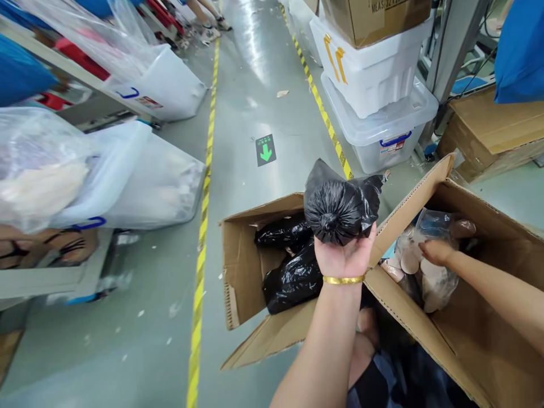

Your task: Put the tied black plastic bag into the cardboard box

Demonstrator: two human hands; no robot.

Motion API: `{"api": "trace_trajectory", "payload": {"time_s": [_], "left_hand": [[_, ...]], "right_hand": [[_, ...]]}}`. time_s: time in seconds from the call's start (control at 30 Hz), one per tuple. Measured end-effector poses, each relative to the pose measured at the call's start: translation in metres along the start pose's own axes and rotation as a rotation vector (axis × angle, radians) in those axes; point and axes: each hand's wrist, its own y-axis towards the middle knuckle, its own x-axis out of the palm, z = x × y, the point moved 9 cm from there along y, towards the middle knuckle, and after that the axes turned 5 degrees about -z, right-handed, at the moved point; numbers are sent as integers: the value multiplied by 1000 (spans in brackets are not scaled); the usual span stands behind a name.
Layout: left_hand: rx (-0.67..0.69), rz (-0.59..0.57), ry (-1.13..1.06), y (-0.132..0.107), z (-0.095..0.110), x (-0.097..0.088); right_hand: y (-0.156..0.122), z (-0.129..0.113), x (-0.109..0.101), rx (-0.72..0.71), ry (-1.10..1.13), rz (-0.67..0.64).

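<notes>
My left hand [345, 256], with a gold bangle at the wrist, is closed under a bunched black plastic bag [340, 204], holding it up above an open cardboard box [242, 255]. Two more black bags [293, 272] lie inside that box. My right hand [436, 252] reaches into a second, larger cardboard box [480, 317] on the right. Its fingers are curled on a clear plastic bag [437, 226] of pale, beige plush pieces; how firmly it grips is hidden.
Clear plastic bins [378, 130] stacked with a carton stand behind the boxes. More bins and bagged goods [127, 175] sit along a shelf on the left. Yellow striped floor tape [202, 226] and a green arrow sign [266, 150] mark the aisle. Another person's feet [212, 25] show far back.
</notes>
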Motion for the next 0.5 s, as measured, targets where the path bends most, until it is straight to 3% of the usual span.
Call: {"api": "trace_trajectory", "payload": {"time_s": [0.1,0.17,0.33,0.5], "left_hand": [[-8,9,1,-1,-1,-1],[-2,5,0,-3,0,0],[-27,-1,13,-4,0,-4],[-53,-5,18,-1,-3,-6]], "right_hand": [[10,-34,49,-92,10,-108],[17,-55,68,-121,7,-91],[34,-85,84,-99,22,28],[43,-82,92,-74,125,-31]]}}
